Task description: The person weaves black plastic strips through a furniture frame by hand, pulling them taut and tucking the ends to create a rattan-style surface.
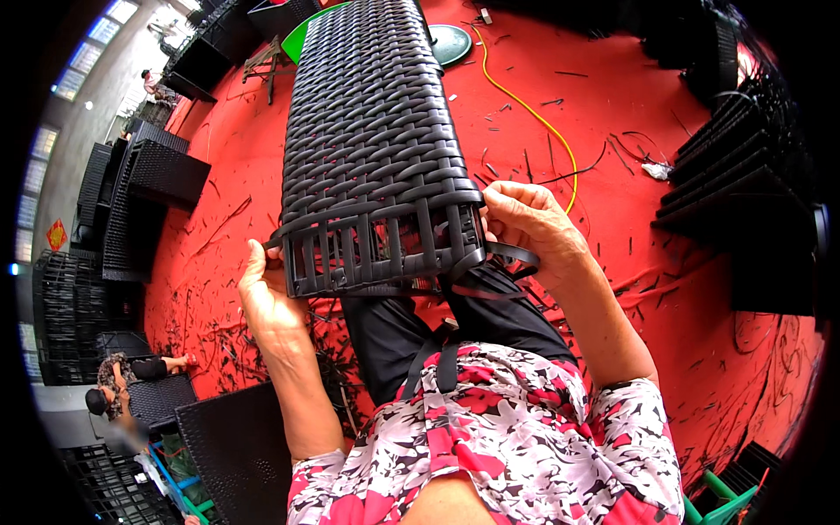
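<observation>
A long black woven wicker piece point(367, 131) stretches away from me, held over my lap. Its near end shows bare upright slats and a frame edge point(385, 284) where the weave stops. My left hand point(273, 293) is closed at its left near corner, thumb up, with the fingers partly hidden behind the edge. My right hand point(529, 219) pinches at the right near corner, around a flat black plastic strip; its fingertips are partly hidden. A loose loop of the strip point(514, 254) hangs just below that hand. The weave runs tightly packed up to the last row.
Red sheeting point(612, 105) covers the floor, littered with black strip scraps. A yellow cable point(525, 109) curves across it. Stacked black wicker pieces stand at left and right point(735, 175). A round green-topped stool point(451, 44) is beyond; a person point(114, 385) sits at far left.
</observation>
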### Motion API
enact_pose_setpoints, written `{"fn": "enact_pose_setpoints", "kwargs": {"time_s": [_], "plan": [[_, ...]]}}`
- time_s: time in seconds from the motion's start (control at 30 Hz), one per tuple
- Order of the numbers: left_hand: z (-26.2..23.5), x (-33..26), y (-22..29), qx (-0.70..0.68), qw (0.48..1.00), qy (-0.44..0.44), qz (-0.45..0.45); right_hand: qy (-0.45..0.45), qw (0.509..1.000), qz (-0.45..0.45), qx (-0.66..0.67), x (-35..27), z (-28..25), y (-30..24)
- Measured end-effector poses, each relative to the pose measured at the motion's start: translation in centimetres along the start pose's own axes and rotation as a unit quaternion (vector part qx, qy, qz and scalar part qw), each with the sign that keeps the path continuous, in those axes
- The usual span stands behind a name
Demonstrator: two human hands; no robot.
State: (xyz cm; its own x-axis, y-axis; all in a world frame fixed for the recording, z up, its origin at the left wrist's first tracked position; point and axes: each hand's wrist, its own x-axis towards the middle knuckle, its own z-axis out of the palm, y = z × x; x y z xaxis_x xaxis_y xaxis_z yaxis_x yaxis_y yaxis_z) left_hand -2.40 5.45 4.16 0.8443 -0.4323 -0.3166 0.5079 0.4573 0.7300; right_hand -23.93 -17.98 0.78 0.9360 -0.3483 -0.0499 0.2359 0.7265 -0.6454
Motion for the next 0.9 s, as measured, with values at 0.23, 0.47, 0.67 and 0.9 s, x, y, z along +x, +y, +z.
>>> {"fn": "enact_pose_setpoints", "kwargs": {"time_s": [0.23, 0.47, 0.67, 0.9], "plan": [[-0.9, 0.4, 0.0, 0.014, 1.0, -0.012, -0.012, -0.063, 0.996, 0.061, 0.018, 0.8, -1.0, -1.0], [-0.9, 0.3, -0.2, 0.009, 1.0, -0.011, -0.006, -0.107, 0.991, 0.068, -0.045, 1.4, -1.4, -2.1], [-0.5, -0.2, -0.5, 0.024, 1.0, -0.008, -0.009, -0.109, 0.987, 0.063, -0.098, 1.4, -1.8, -1.9], [0.5, -1.0, -0.9, 0.008, 1.0, 0.003, 0.01, -0.108, 0.989, 0.076, -0.064, 0.8, -1.3, -2.8]]}}
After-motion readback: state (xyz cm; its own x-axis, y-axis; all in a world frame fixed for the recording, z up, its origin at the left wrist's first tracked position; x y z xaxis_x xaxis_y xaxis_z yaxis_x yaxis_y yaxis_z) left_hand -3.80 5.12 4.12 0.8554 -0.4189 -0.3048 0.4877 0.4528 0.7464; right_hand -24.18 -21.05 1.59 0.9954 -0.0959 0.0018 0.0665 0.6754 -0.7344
